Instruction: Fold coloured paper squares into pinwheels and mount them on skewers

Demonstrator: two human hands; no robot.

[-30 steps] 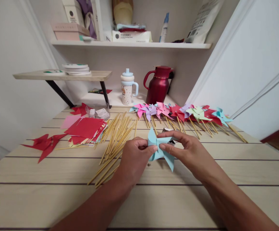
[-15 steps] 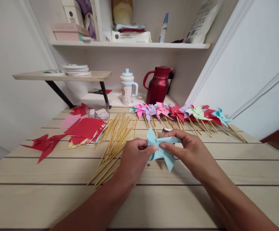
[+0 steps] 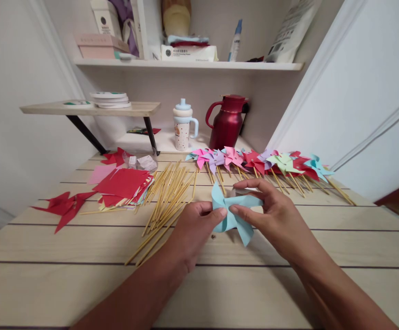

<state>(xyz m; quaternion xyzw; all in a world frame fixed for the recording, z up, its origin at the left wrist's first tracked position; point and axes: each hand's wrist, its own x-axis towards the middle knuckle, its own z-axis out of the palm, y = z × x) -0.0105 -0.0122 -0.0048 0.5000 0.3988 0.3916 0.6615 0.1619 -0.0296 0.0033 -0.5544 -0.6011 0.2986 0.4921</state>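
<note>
A light blue paper pinwheel (image 3: 243,224) is held up between both hands over the middle of the table. My left hand (image 3: 197,229) is closed on its left side, thumb pressed near the centre. My right hand (image 3: 271,211) pinches it from the right, its thumb also by the centre and the index finger raised behind an arm of the paper. What lies behind the pinwheel's centre is hidden. To the left of my left hand lies a loose heap of thin wooden sticks (image 3: 166,197).
Finished pinwheels on sticks (image 3: 233,158) line the table's back right. At left lie a stack of coloured paper squares (image 3: 120,185), a red folded paper pinwheel (image 3: 65,206) and small clear packets (image 3: 147,162). Behind stand a cup (image 3: 183,130) and a red thermos jug (image 3: 227,123).
My right index finger has lifted off the pinwheel's right arm. Both hands still hold the pinwheel in nearly the same place; the whole view has shifted slightly.
</note>
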